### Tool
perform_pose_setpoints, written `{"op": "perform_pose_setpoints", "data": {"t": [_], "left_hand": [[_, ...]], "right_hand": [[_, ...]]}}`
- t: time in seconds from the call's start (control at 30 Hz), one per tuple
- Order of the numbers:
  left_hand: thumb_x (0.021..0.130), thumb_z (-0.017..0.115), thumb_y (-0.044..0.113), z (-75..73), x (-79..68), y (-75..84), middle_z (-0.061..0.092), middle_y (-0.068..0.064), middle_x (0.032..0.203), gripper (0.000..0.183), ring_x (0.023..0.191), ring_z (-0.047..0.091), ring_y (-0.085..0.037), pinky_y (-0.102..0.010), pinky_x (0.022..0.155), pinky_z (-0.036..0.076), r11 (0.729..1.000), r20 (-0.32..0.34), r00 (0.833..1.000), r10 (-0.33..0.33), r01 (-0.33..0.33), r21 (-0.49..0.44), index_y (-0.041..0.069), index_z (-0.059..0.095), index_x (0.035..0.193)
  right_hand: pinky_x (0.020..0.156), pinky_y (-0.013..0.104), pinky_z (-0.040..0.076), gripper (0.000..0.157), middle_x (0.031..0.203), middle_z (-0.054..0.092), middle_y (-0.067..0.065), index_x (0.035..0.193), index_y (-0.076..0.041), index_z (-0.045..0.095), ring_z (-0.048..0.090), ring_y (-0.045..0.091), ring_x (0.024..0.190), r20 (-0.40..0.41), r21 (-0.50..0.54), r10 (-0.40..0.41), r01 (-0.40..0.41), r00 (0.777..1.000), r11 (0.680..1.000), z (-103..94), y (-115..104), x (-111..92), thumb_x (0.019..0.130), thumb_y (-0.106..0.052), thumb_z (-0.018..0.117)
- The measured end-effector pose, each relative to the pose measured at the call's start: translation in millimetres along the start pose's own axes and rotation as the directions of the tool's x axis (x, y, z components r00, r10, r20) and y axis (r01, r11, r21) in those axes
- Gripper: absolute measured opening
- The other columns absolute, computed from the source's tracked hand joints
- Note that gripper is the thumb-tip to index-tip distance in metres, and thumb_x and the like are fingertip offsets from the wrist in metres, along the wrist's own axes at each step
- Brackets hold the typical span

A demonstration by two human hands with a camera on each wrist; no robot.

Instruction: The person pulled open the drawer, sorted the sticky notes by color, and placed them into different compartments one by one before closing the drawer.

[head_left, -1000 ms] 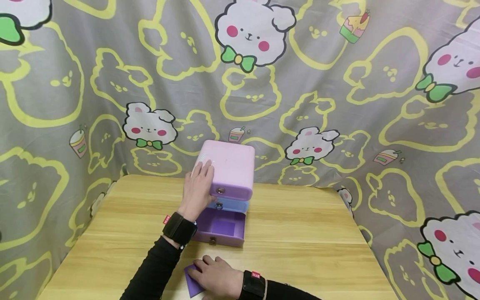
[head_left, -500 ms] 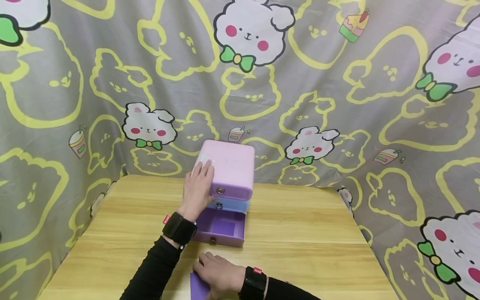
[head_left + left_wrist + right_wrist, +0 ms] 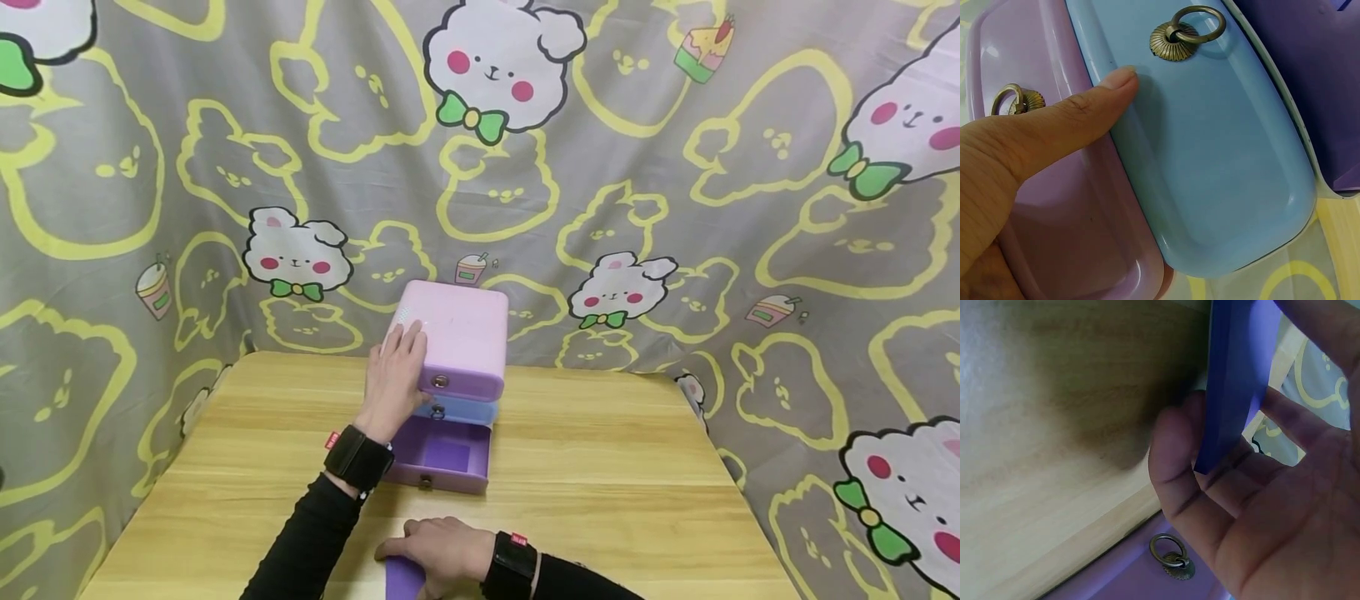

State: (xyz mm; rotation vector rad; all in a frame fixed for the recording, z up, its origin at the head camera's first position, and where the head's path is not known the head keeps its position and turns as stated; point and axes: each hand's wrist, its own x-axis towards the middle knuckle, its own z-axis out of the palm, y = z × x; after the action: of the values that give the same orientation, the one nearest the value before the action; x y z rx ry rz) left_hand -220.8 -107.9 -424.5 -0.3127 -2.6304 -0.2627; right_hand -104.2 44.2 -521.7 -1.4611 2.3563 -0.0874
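Observation:
A small drawer cabinet [image 3: 461,329] with a pink top stands at the back of the table. My left hand [image 3: 397,367] rests on its left upper edge, the thumb [image 3: 1079,119] lying straight across onto the blue middle drawer [image 3: 1216,137]. Below, the purple bottom drawer [image 3: 457,483] is pulled out, with a darker purple square [image 3: 447,456] on its floor. In front of it my right hand [image 3: 446,550] grips a flat purple pad [image 3: 1235,387], held on edge between thumb and curled fingers. The hand hides part of the pad in the head view.
The wooden table [image 3: 607,500] extends around the cabinet. A grey patterned curtain [image 3: 525,200] hangs behind and along both sides. Brass ring pulls, such as the ring pull [image 3: 1169,553], stick out from the drawer fronts.
My right hand has lifted the purple pad from lying flat and tipped it up, shifting slightly toward the table's front edge. The left hand and cabinet have not moved.

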Motion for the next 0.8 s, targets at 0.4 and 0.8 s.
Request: {"op": "perform_pose_setpoints", "data": {"t": [0.4, 0.8], "left_hand": [[0.045, 0.104, 0.034, 2.2, -1.0, -1.6, 0.051, -0.015, 0.154, 0.101, 0.138, 0.049, -0.040, -0.059, 0.095, 0.052, 1.000, -0.010, 1.000, -0.005, 0.005, 0.007, 0.004, 0.052, 0.126], [0.045, 0.104, 0.034, 3.3, 0.1, -1.3, 0.051, -0.014, 0.154, 0.100, 0.139, 0.049, -0.039, -0.059, 0.094, 0.052, 1.000, -0.020, 1.000, 0.000, 0.000, 0.001, 0.004, 0.052, 0.125]], "right_hand": [[0.070, 0.006, 0.041, 0.021, 0.100, 0.068, -0.013, 0.120, -0.023, 0.066, 0.054, -0.007, 0.082, -0.056, 0.170, -0.085, 0.094, 0.995, 0.981, -9.6, 9, -1, 0.099, -0.019, 0.064], [0.070, 0.003, 0.044, 0.024, 0.101, 0.071, -0.006, 0.122, -0.017, 0.065, 0.054, -0.009, 0.076, -0.170, 0.297, -0.065, 0.115, 0.983, 0.948, -50.3, 24, -18, 0.098, -0.018, 0.065]]}}
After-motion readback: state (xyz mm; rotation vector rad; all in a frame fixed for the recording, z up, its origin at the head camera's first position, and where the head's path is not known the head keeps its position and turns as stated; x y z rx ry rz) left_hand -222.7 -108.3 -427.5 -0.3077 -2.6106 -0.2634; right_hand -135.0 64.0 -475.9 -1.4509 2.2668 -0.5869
